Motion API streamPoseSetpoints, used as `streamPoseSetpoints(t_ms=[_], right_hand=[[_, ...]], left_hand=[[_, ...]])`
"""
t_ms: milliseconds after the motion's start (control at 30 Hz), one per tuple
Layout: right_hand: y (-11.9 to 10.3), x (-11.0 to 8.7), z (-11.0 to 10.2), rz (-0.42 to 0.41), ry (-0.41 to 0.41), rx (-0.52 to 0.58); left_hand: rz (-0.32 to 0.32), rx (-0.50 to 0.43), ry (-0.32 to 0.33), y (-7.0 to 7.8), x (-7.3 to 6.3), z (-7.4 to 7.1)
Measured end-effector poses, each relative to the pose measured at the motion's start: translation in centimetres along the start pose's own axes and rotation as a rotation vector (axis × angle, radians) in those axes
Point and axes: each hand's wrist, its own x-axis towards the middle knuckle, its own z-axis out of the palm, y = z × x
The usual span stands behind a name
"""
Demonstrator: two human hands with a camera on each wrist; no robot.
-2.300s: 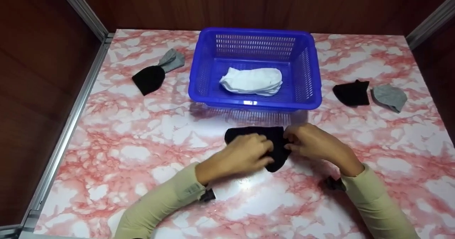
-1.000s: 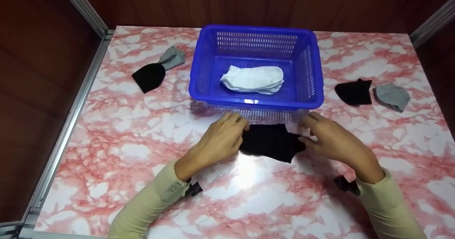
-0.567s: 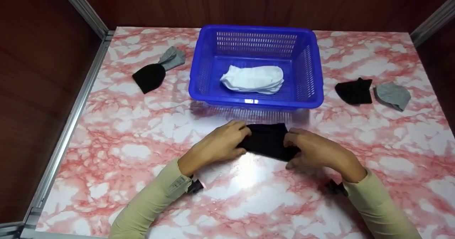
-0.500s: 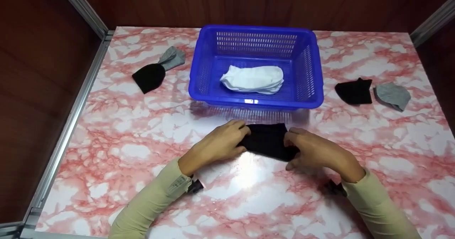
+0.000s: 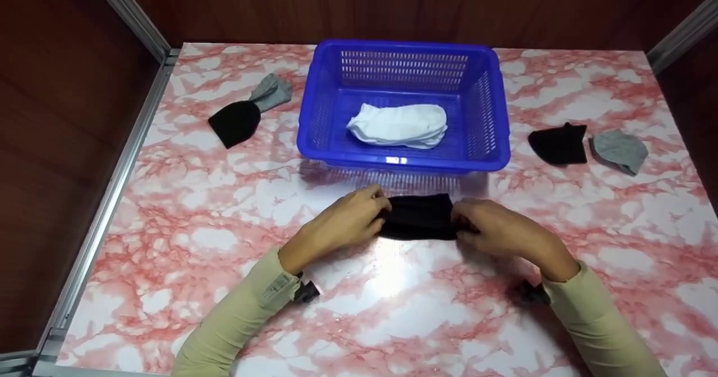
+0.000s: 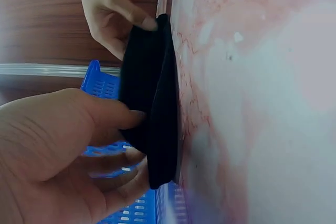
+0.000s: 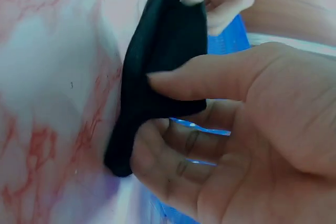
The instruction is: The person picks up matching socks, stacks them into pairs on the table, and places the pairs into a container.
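A black sock (image 5: pixel 418 217) stretches between the two hands in front of the basket, folded into a narrow strip along its length. At its left end the left hand (image 5: pixel 350 217) pinches the cloth; the left wrist view shows the thumb on the sock (image 6: pixel 144 77) with the other fingers behind it. The right hand (image 5: pixel 499 228) grips the opposite end. In the right wrist view its thumb lies on the black cloth (image 7: pixel 173 51), and its fingers curl round the lower side. Part of each sock end is hidden under the fingers in the head view.
A blue plastic basket (image 5: pixel 404 161) stands just beyond the hands, holding a stack of white socks (image 5: pixel 398 124). On the left lie a black sock (image 5: pixel 235 123) and a grey sock (image 5: pixel 272 92). Another black sock (image 5: pixel 558 144) and grey sock (image 5: pixel 620 151) lie on the right. Dark panels enclose the table.
The left hand has gone from lying across the black sock to its left end. The right hand first pulled the other end out rightward, then came back inward, and the sock is now narrower.
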Motion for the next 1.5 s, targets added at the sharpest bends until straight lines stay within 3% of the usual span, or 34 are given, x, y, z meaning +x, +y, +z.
streamPoseSetpoints(t_ms=[133, 300, 400, 500, 733, 900, 1133, 1333, 1500], right_hand=[[0.0, -0.3, -0.5, 0.0, -0.004, -0.01], [0.0, -1.2, -2.3, 0.048, 0.134, 0.179], [-0.3, -1.3, -3.0, 0.079, 0.229, 0.309], [-0.5, -0.9, -2.8, 0.148, 0.28, 0.388], [0.2, 1.1, -0.2, 0.28, 0.291, 0.353], [0.9, 1.7, 0.8, 0.327, 0.269, 0.316], [1.0, 1.9, 1.2, 0.322, 0.254, 0.251], [0.7, 1.6, 1.1, 0.366, 0.278, 0.183], [0.4, 1.8, 1.4, 0.362, 0.249, 0.126]], left_hand=[[-0.004, -0.01, -0.001, -0.1, -0.1, -0.2], [-0.014, -0.265, 0.052, -0.1, -0.2, -1.6], [-0.082, -0.422, 0.094, -0.2, -0.4, -2.6], [-0.169, -0.485, 0.094, -0.5, -0.7, -3.1], [-0.318, -0.422, -0.062, -1.0, -0.8, -2.7], [-0.377, -0.338, -0.145, -1.0, -0.7, -2.1], [-0.396, -0.212, -0.106, -1.2, -0.8, -1.7], [-0.426, -0.23, -0.104, -1.2, -0.9, -1.9], [-0.403, -0.271, -0.127, -1.3, -0.6, -1.7]])
